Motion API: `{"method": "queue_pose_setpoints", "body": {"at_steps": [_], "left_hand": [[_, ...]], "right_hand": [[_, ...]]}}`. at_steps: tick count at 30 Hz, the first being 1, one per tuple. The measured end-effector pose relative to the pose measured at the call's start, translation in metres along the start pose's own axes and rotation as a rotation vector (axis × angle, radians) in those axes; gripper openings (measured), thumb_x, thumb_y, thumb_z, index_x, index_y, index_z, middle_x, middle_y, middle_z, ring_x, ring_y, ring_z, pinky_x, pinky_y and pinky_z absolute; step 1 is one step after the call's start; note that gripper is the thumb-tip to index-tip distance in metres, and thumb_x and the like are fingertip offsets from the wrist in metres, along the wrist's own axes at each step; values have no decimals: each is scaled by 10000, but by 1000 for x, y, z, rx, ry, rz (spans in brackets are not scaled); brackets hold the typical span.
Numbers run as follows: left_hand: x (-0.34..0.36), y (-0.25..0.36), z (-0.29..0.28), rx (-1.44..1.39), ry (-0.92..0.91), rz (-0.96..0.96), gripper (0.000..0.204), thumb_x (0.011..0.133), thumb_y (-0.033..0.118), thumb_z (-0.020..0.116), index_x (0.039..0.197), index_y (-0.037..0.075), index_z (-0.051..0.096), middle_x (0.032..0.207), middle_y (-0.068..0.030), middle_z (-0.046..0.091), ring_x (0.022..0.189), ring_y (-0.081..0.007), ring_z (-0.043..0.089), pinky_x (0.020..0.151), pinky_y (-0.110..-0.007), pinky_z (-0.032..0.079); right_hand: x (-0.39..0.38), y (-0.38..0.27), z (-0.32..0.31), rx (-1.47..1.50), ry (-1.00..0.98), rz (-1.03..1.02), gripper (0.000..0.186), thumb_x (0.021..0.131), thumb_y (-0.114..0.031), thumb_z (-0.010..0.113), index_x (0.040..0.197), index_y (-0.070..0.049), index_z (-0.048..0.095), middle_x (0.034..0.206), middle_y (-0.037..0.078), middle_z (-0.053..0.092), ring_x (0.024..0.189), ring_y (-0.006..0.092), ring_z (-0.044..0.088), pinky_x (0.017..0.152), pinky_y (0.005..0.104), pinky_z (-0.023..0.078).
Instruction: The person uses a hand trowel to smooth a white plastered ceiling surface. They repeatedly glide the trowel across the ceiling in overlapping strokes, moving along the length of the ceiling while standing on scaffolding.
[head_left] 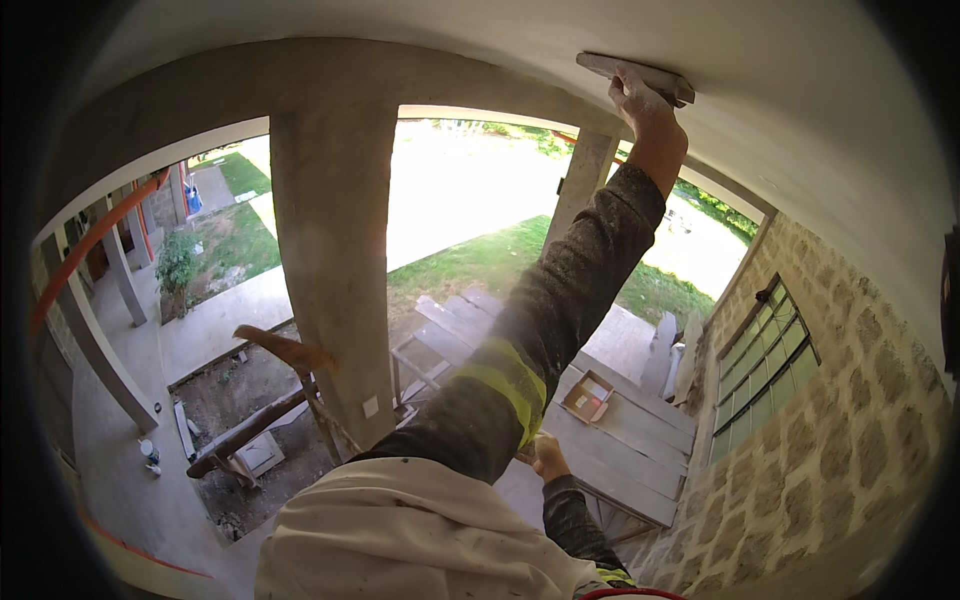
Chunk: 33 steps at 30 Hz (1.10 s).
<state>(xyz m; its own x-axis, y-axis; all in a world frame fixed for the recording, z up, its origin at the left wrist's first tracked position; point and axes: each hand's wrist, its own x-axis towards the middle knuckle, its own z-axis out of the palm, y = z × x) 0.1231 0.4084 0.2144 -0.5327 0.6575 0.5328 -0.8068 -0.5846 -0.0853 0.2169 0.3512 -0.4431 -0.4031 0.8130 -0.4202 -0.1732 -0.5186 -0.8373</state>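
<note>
Raised high at the upper right, my left hand [645, 105] is closed round a plastering trowel [662, 80]. The trowel's long, greyish plate lies against or very close to the smooth pale ceiling [790, 110]. White dust coats the hand, and its dark sleeve [575, 270] with a yellow band crosses the middle of the view. Lower down, just right of that sleeve, my right hand [551, 459] is closed. Whatever it grips is mostly hidden behind the left arm. Pale cloth [410, 530] of my clothing fills the bottom.
Below stands a plank platform [625, 440] with an open cardboard box [586, 396] on it. A concrete pillar [335, 250] rises left of my arm. To the right is a stone wall [800, 480] with a barred window [765, 360]. Timber [250, 430] lies lower left.
</note>
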Motion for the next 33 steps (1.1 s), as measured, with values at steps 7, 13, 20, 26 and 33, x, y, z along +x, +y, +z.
{"method": "queue_pose_setpoints", "body": {"at_steps": [7, 13, 20, 26, 33], "left_hand": [[-17, -8, 12, 283, 40, 251, 666, 1109, 410, 368, 1619, 94, 79, 1631, -241, 201, 1467, -371, 336, 1190, -451, 362], [-2, -2, 0, 140, -68, 189, 634, 1118, 378, 337, 1615, 92, 64, 1621, -282, 181, 1471, -398, 309, 1219, -485, 330], [0, 15, -1, 115, -127, 16, 649, 1113, 409, 358, 1600, 63, 103, 1522, -239, 336, 1286, -334, 492, 1053, -431, 465], [-31, 3, 4, 166, -120, 204, 680, 1087, 508, 404, 1571, 97, 161, 1397, -208, 445, 1132, -272, 556, 851, -393, 521], [-38, -14, 7, 170, -177, 220, 642, 1099, 447, 417, 1572, 100, 156, 1294, -236, 501, 1161, -290, 550, 876, -420, 537]], "right_hand": [[-8, 1, -1, 54, 76, -38, 392, 1039, -192, 510, 1393, -23, 512, 1202, 240, 648, 1015, 370, 677, 888, 492, 575], [-12, -1, 2, -30, 160, 3, 375, 1026, -204, 537, 1362, -38, 547, 1166, 219, 654, 1006, 358, 675, 874, 474, 578], [-20, 12, -3, -16, 139, 12, 365, 1018, -210, 545, 1341, -42, 572, 1147, 205, 663, 975, 340, 683, 851, 461, 583], [-21, 24, -7, -23, 153, 58, 368, 1015, -218, 553, 1340, -47, 583, 1134, 209, 669, 961, 340, 684, 856, 472, 580], [-24, 27, -11, -25, 176, 35, 379, 1010, -211, 549, 1345, -36, 581, 1158, 220, 661, 991, 336, 676, 867, 471, 571]]}}
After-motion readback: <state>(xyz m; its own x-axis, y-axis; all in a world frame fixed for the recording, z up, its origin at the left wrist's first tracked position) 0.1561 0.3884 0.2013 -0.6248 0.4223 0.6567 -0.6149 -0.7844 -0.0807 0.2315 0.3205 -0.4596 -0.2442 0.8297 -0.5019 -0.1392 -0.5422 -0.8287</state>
